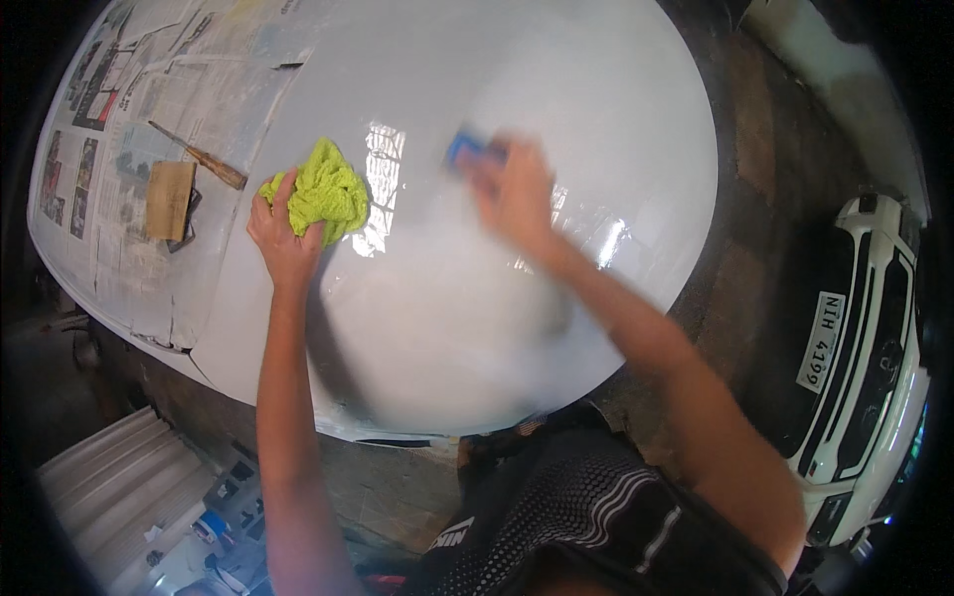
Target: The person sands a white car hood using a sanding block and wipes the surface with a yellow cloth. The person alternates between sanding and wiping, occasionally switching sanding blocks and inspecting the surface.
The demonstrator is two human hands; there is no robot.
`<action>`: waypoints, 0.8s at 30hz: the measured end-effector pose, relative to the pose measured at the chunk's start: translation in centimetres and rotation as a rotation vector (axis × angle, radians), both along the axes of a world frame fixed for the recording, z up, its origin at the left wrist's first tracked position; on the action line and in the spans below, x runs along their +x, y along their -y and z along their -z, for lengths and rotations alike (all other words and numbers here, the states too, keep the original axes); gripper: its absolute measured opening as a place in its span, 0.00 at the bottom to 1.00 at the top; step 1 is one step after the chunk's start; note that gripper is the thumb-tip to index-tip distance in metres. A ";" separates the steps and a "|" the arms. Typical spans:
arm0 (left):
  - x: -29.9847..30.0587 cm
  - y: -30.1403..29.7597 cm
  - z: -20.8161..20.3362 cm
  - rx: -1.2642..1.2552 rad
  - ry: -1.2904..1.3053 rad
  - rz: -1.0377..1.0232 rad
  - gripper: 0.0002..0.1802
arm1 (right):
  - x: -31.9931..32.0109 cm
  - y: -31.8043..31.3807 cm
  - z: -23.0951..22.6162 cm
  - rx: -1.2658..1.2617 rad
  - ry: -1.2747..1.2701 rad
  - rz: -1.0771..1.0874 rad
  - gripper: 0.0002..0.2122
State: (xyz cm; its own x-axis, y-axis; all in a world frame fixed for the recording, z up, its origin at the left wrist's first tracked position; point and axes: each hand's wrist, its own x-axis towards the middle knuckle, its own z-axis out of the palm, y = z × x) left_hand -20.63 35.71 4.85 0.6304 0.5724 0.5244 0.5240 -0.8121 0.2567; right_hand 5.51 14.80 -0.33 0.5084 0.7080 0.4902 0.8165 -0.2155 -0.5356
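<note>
My left hand (284,226) is closed round a crumpled lime-green cloth (329,195), pressing it against a smooth white car panel (437,348). Smeared by motion, my right hand (519,189) grips a small blue block (465,151) over the wet panel to the right of the cloth. The block's underside is hidden, so I cannot tell whether it is a sponge or a sanding block. Water and bright window reflections shine on the surface between and below my hands.
Newspaper sheets (139,60) cover the panel's left part. On them lie a wooden-handled screwdriver (204,157) and a flat tan block (170,200) over a dark piece. A white car front (874,338) stands at the right. Corrugated sheeting (119,497) lies at the lower left.
</note>
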 end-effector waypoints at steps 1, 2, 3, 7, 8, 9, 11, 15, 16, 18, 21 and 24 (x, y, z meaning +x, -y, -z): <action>0.0 -0.2 -0.2 0.014 0.008 0.007 0.40 | -3.4 2.4 0.0 0.009 -0.004 -0.146 0.18; 0.0 -0.4 -0.1 0.027 0.021 0.016 0.40 | -5.0 3.9 -0.9 0.003 -0.082 -0.257 0.20; -0.2 -0.3 0.1 0.040 0.023 0.016 0.40 | -3.8 3.3 -1.1 -0.037 0.022 -0.237 0.18; 0.8 -0.1 -0.2 0.010 0.028 0.036 0.41 | 13.2 -4.1 -1.7 0.031 0.060 0.116 0.13; 1.7 -0.2 -0.1 0.005 0.031 0.047 0.41 | 15.5 -4.9 -1.6 0.077 0.114 0.236 0.11; 2.4 0.0 0.2 -0.004 0.038 0.054 0.41 | 16.5 -5.1 -1.6 0.121 0.173 0.352 0.10; 1.7 -0.3 0.4 -0.006 0.037 0.055 0.41 | 12.7 -3.9 -1.1 0.047 0.085 0.344 0.10; -0.1 -0.5 0.7 0.027 0.007 -0.032 0.40 | -5.0 3.4 -0.6 -0.131 0.059 -0.038 0.13; 0.0 -0.5 0.6 0.034 0.015 -0.022 0.40 | -6.7 5.4 -0.5 -0.004 0.041 -0.215 0.12; -0.4 -0.4 0.3 0.051 0.025 -0.017 0.39 | -2.9 4.1 0.2 -0.233 -0.362 0.031 0.13; 1.4 0.0 0.1 0.027 0.033 0.015 0.39 | 18.0 1.7 0.8 -0.017 -0.129 0.465 0.14; 1.9 -1.0 1.1 -0.040 0.015 0.046 0.39 | 23.6 3.0 1.9 0.065 0.113 0.494 0.15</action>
